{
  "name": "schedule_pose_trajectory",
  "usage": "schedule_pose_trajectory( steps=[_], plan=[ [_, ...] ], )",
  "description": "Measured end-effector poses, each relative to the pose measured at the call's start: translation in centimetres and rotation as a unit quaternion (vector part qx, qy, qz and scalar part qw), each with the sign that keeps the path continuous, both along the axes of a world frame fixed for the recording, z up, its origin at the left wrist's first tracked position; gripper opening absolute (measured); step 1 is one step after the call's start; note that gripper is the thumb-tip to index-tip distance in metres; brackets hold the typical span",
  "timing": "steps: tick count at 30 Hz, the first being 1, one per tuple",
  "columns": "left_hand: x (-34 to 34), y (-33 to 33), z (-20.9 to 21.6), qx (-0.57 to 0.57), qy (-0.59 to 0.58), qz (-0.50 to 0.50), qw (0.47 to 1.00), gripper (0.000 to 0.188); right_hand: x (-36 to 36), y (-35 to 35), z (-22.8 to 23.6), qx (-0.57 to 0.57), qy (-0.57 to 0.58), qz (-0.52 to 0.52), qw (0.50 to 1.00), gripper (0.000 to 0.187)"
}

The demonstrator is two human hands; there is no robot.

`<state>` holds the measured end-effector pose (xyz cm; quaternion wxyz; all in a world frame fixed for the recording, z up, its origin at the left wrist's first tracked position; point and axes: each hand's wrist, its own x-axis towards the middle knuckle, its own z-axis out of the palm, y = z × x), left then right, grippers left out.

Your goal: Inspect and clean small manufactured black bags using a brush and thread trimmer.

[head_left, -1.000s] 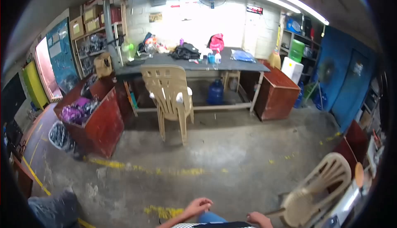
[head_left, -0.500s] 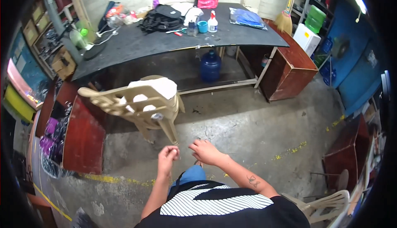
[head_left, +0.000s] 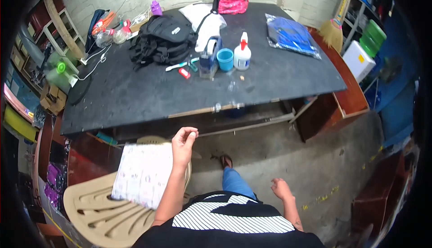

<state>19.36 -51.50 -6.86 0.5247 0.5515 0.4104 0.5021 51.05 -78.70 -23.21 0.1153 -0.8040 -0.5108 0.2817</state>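
Black table (head_left: pixel 148 99), dim underneath; left hand (head_left: pixel 182 147) curled, fingertip contact unclear; forearm (head_left: pixel 172 189) partly hides chair (head_left: pixel 92 187); right hand (head_left: pixel 281 188) loosely spread

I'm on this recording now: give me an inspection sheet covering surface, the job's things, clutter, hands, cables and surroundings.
Surface: black tabletop, scuffed, with a worn strip along part of its front edge.
Job's things: beige chair near the left hand; white patterned item on its seat.
Clutter: black backpack, blue cup, white bottle, pink bag and plastic-wrapped blue item, all on the tabletop.
Hands: left half curled, right hand loosely bent; nothing seen in either.
Cables: white cable lying on the tabletop's left side, near a fan.
Surroundings: broom and green water jug at the right.
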Motion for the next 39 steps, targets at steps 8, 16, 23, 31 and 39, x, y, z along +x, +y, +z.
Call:
schedule_pose_trajectory(
  steps=[8,16,23,31,39],
  plan=[
    [0.7,17.6,3.8,-0.013,0.058,0.08,0.995,0.01,-4.4,31.8,11.2,0.394,0.141,0.089,0.904,0.015],
    [-1.9,32.8,3.7,0.011,0.128,0.099,0.987,0.008,-7.7,41.0,9.4,0.392,0.181,-0.085,0.898,0.017],
    [-1.8,53.6,12.2,0.352,0.363,0.119,0.854,0.01,-9.9,41.8,8.8,0.301,-0.091,-0.123,0.941,0.011],
    [-4.3,66.8,11.3,0.174,0.498,0.023,0.849,0.053,-10.2,42.1,8.0,0.326,-0.189,-0.13,0.917,0.001],
    [-13.6,58.5,16.7,0.149,-0.095,-0.182,0.967,0.032,-16.7,46.3,11.5,0.365,-0.24,-0.148,0.887,0.008]
  ],
)
